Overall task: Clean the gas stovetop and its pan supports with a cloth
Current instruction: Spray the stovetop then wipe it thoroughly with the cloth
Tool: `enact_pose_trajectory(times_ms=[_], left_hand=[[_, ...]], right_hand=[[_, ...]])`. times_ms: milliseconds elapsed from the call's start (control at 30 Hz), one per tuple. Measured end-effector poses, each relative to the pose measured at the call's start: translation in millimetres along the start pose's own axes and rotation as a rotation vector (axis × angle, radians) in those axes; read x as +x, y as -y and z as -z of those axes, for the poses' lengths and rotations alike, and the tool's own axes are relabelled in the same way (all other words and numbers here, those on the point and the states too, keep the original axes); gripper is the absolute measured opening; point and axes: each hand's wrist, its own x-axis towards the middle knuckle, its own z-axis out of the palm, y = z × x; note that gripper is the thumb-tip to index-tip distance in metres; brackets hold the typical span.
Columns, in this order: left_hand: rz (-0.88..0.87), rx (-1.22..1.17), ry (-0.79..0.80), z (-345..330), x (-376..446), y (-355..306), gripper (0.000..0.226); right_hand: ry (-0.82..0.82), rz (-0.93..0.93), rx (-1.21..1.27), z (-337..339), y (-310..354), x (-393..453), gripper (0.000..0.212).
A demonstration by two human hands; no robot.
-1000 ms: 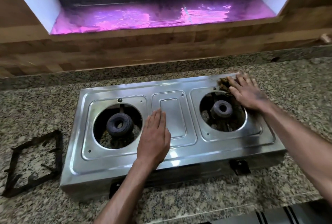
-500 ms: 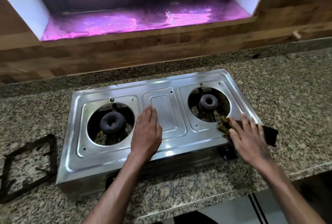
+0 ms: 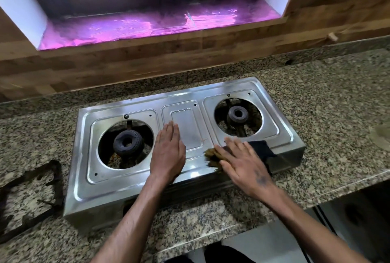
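Gas stovetop (image 3: 135, 180): a stainless two-burner unit, sitting on the granite tabletop (image 3: 337, 115) below the window sill (image 3: 147, 26). Both burner wells are uncovered. One black pan support (image 3: 31, 195) lies on the tabletop just left of the stovetop; no second support is in view.

Right hand (image 3: 247, 167): flat, fingers straight and spread, pressing a cloth (image 3: 261, 150) onto the front edge of the stovetop, in front of the right burner (image 3: 238, 114). The cloth is dark, with a brownish soiled end showing at the fingertips. The grip is open-palmed pressure, not a pinch.

Left hand (image 3: 168, 153): flat, fingers together, resting on the stovetop between the left burner (image 3: 127, 142) and the raised centre panel (image 3: 186, 130). It holds nothing and appears to brace the unit.

Assessment: the step in hand is wiping the front strip of the stovetop. To do it well, keep the palm load even so the cloth does not bunch; work in overlapping passes along the pressed ridges where residue would collect; turn the soiled end under to present a cleaner face. Maintain the left-hand brace, since the unit probably slides on polished granite. Keep the cloth out of the open wells. The left half and the pan support appear outstanding.
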Motion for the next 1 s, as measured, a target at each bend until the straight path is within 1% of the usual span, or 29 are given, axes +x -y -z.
enact_pose_trajectory(times_ms=[100,167,233,300,367,400,433,500,567,600,667,733,800,833,933,1000], left_hand=[[0.006,-0.003,0.0,-1.0,0.0,-0.9,0.058],[0.002,-0.002,-0.005,-0.9,0.9,-0.9,0.058],[0.001,0.002,-0.002,-1.5,0.8,-1.2,0.058],[-0.004,0.006,-0.002,-1.7,-0.3,-0.1,0.058],[-0.008,0.007,-0.012,-2.3,0.4,1.4,0.058],[-0.01,0.007,-0.012,-2.0,0.7,1.8,0.057],[-0.011,0.005,-0.011,-2.2,0.4,1.0,0.057],[-0.011,0.002,-0.015,-3.0,-0.3,0.5,0.057],[-0.006,0.005,-0.019,-2.7,-0.6,1.3,0.057],[-0.006,0.008,-0.023,-2.7,-0.3,0.6,0.057],[-0.008,0.006,-0.02,-2.4,-0.5,-0.6,0.057],[-0.011,0.004,-0.022,-2.2,-0.3,0.6,0.057],[-0.013,0.003,-0.027,-2.3,-0.2,1.2,0.056],[-0.013,0.004,-0.024,-2.3,-0.3,1.0,0.056],[-0.017,0.017,-0.026,-1.5,0.1,0.1,0.059],[-0.015,0.021,-0.028,-1.5,0.6,0.7,0.058]], right_hand=[[-0.013,-0.176,-0.025,6.9,-35.7,6.2,0.069],[-0.031,-0.231,-0.051,6.5,-27.6,20.1,0.068],[-0.034,-0.17,-0.049,2.8,-6.8,25.1,0.067],[-0.013,-0.049,-0.03,-1.0,6.1,14.8,0.065],[0.0,0.005,-0.006,-0.1,-4.3,-1.4,0.063],[-0.011,-0.01,0.006,1.6,-16.8,-5.4,0.063],[-0.028,-0.054,0.002,3.8,-32.5,-5.6,0.064],[-0.058,-0.205,-0.034,10.6,-62.0,6.3,0.067],[-0.062,-0.343,-0.065,15.8,-71.0,22.0,0.062],[-0.065,-0.357,-0.072,16.7,-67.1,27.4,0.058],[-0.051,-0.27,-0.066,13.4,-51.2,24.6,0.057],[-0.033,-0.16,-0.064,10.1,-43.0,8.9,0.063],[-0.028,-0.165,-0.043,14.6,-61.0,-1.5,0.064],[-0.042,-0.201,-0.05,17.8,-77.3,0.0,0.063],[-0.105,-0.395,-0.1,28.2,-125.7,22.2,0.062],[-0.134,-0.5,-0.092,33.0,-136.2,42.3,0.06]])
